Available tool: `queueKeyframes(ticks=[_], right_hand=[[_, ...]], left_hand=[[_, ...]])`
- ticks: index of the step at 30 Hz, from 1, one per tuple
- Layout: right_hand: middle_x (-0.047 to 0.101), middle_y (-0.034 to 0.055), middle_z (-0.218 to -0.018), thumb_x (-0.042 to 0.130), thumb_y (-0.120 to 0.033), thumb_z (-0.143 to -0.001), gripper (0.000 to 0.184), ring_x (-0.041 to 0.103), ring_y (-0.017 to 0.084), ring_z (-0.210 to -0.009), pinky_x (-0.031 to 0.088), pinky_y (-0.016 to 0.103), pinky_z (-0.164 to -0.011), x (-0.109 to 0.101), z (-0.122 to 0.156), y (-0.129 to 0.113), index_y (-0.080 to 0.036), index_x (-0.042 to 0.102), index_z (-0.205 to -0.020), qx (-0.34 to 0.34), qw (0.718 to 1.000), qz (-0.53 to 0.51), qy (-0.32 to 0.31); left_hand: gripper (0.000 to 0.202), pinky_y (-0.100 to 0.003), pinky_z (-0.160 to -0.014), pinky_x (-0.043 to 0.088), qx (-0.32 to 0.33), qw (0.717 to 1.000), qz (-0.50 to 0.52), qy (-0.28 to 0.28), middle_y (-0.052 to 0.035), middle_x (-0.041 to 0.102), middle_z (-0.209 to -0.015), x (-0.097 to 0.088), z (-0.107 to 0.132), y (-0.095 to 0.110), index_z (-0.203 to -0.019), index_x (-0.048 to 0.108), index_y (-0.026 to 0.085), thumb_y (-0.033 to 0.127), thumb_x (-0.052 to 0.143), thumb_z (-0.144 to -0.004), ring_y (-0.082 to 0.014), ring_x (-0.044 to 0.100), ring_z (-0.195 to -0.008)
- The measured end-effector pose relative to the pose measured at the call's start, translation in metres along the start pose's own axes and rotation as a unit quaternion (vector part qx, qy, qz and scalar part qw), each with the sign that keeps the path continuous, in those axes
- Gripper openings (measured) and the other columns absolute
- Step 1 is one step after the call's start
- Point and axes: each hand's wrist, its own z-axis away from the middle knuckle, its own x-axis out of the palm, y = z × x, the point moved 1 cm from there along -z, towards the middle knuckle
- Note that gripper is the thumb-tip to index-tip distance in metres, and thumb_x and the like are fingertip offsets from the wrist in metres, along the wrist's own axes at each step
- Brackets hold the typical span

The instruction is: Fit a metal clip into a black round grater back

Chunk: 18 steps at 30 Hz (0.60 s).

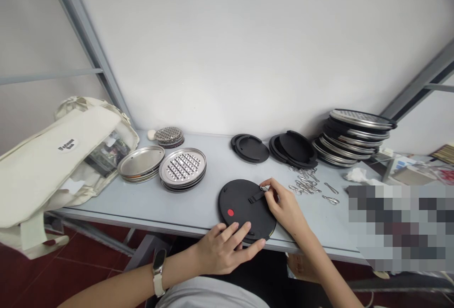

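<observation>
A round black plastic disc [244, 206] with a red dot and a short black strap [256, 197] lies near the table's front edge. My left hand [227, 249] rests on its near rim, fingers spread and laid over the edge. With thumb and forefinger my right hand [283, 206] pinches a small metal clip [263, 188] at the strap's end; most of the clip is hidden by the fingers. To the right, several loose metal clips [307, 182] are scattered on the table.
At the left stand stacks of round metal grater plates [182, 166] and plain metal plates [142, 160], beside a cream bag [53, 161]. Black discs [251, 148] and black round covers [296, 149] lie at the back. A tall stack of rimmed metal plates [351, 137] leans at right.
</observation>
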Motion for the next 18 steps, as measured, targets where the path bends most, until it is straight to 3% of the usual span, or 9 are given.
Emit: queueKeyframes(ticks=[18], right_hand=[[0.051, -0.0039, -0.063, 0.041, -0.021, -0.086, 0.020, 0.048, 0.014, -0.055, 0.039, 0.025, -0.060, -0.0010, 0.0008, -0.0010, -0.020, 0.057, -0.097, -0.001, 1.000, 0.000, -0.015]], left_hand=[[0.060, -0.028, -0.085, 0.041, 0.005, 1.000, -0.021, -0.011, -0.0047, 0.050, -0.142, 0.0001, 0.0004, 0.0001, -0.138, 0.051, 0.037, 0.028, 0.065, -0.080, -0.0210, 0.048, -0.111]])
